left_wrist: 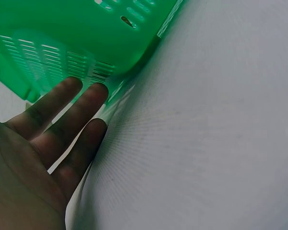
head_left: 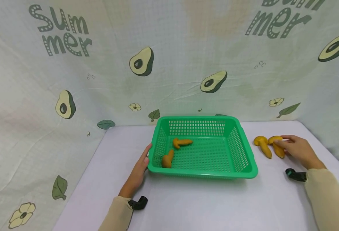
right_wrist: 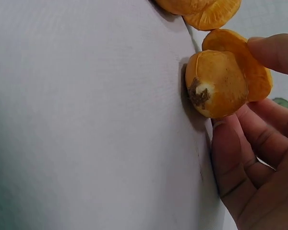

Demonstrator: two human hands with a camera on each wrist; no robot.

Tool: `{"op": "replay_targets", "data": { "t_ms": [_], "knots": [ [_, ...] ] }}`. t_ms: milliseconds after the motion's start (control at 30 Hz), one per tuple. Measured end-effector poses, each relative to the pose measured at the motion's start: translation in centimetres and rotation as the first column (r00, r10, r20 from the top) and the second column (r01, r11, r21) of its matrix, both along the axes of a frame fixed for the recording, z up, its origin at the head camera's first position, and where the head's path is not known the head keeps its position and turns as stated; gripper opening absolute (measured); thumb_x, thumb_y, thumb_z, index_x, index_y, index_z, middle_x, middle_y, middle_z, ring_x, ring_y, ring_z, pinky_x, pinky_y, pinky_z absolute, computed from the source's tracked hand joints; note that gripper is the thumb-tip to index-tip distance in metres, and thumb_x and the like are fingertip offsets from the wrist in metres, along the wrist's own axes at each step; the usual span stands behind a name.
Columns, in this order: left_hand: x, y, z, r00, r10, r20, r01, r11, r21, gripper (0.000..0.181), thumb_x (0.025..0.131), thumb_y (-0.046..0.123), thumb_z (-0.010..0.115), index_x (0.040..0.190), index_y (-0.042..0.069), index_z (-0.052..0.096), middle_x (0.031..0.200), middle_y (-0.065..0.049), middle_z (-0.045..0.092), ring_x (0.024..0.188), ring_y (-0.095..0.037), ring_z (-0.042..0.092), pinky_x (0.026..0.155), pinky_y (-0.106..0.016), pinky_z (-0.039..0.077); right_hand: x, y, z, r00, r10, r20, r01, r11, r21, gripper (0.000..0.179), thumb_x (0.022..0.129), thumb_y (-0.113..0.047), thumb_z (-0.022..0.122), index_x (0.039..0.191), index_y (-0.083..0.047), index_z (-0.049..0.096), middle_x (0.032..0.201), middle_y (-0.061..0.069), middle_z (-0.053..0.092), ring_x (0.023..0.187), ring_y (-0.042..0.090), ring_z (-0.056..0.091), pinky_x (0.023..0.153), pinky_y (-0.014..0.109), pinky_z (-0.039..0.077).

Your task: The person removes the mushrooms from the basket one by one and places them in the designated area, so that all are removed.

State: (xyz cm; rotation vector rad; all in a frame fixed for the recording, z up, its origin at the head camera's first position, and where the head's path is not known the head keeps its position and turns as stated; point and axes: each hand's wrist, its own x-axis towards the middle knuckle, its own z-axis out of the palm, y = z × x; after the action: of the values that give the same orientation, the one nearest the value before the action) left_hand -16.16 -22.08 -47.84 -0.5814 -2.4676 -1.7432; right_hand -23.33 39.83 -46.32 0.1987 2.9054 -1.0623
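A green plastic basket (head_left: 209,175) with slotted walls stands on the table. My left hand (head_left: 136,175) lies along its left side, fingers spread and fairly straight against the outer wall, as the left wrist view shows. Two orange mushrooms lie in the basket's left part: one mushroom (head_left: 183,142) farther back, another mushroom (head_left: 167,159) in the near left corner. To the right of the basket, my right hand (head_left: 299,149) holds a mushroom (right_wrist: 221,81) between thumb and fingers, at cap and stem. The stem's dirty end faces the right wrist camera. Another mushroom (head_left: 263,146) lies just left of it.
The white table (head_left: 209,205) reaches back to a cloth (head_left: 175,64) printed with avocados, leaves and lettering. Its right edge runs just beyond my right hand. A black wrist mount (head_left: 139,203) sits at the left wrist, another mount (head_left: 296,175) at the right.
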Motion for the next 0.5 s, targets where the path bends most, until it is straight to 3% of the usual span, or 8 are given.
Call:
{"op": "replay_targets", "data": {
  "t_ms": [200,500],
  "knots": [
    [0.11,0.11,-0.20,1.000,0.003,0.011,-0.003,1.000,0.005,0.052,0.111,0.017,0.025,0.162,0.023,0.020,0.165,-0.006,0.019,0.150,-0.032,0.017,0.113,-0.065,0.019,0.25,0.32,0.58,0.999,0.020,0.044,-0.020,1.000,-0.006,0.092,0.098,-0.063,0.048,0.144,0.015,0.035,0.123,0.035,0.052,0.095,0.037,0.060,0.070,0.036,0.048],
    [-0.33,-0.12,-0.48,1.000,0.005,-0.005,-0.005,1.000,-0.013,0.051,0.111,0.025,0.025,0.162,0.028,0.020,0.166,-0.004,0.018,0.150,-0.032,0.016,0.113,-0.065,0.018,-0.08,0.85,0.99,0.996,0.050,0.080,-0.048,0.998,-0.032,0.092,0.098,-0.060,0.050,0.146,0.016,0.031,0.123,0.035,0.054,0.089,0.028,0.064,0.068,0.031,0.050]
  ]
}}
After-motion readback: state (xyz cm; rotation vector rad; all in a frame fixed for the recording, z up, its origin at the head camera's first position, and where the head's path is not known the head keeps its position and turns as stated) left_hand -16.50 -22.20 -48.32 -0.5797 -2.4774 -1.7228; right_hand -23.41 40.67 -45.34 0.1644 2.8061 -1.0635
